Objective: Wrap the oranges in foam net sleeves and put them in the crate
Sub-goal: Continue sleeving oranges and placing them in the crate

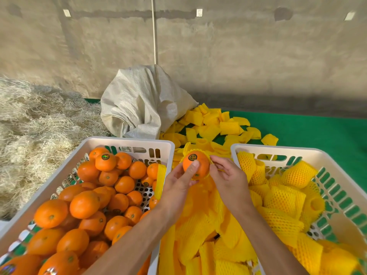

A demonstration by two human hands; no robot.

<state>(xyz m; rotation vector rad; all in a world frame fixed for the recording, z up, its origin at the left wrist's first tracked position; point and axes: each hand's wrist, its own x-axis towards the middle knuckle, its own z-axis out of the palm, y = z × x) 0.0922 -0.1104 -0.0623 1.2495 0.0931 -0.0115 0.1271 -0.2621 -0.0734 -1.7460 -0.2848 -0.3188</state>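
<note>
An orange (198, 163) with a round sticker is held up between the two crates, partly inside a yellow foam net sleeve (207, 155) whose frilled edge rings its top and right side. My left hand (179, 183) holds the orange from below, thumb pressed across its front. My right hand (228, 176) pinches the sleeve's edge at the orange's right side. The white crate on the left (127, 141) is full of bare oranges (84, 204). The white crate on the right (278, 149) holds several wrapped oranges (286, 199).
Loose yellow foam sleeves (198, 235) are piled between the crates and spread over the green surface (317, 132) behind. A white woven sack (143, 102) leans against the concrete wall. Straw (35, 124) lies at the left.
</note>
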